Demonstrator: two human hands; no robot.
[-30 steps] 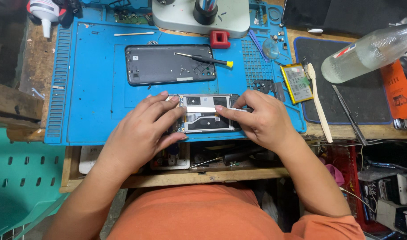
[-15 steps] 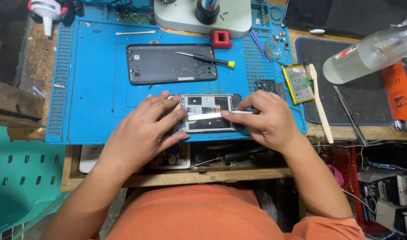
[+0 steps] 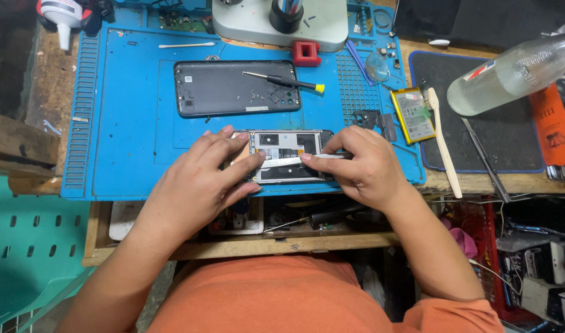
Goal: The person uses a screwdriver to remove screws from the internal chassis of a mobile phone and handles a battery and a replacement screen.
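Blue rubber covers the worktop as a mat (image 3: 128, 123), and near its front edge lies an opened phone (image 3: 285, 156) with its back off, circuit parts and a pale strip showing inside. The left hand (image 3: 199, 179) rests on the phone's left end, fingers spread flat over it and the thumb pressing on the pale strip, so this grip is a pressing hold on the phone rather than a closed fist. The right hand (image 3: 362, 166) pinches a slim white tool (image 3: 322, 156) between thumb and forefinger, its tip lying across the phone's middle. Just behind the phone lies the dark back cover (image 3: 224, 89), face down, with a small screwdriver (image 3: 285, 81) with a yellow end resting on top of it. Right of the hands, a flat battery (image 3: 413, 115) sits at the mat's edge beside a pale brush (image 3: 444, 148). A clear bottle (image 3: 517, 71) lies tilted over a black mat (image 3: 510, 142) farther right.
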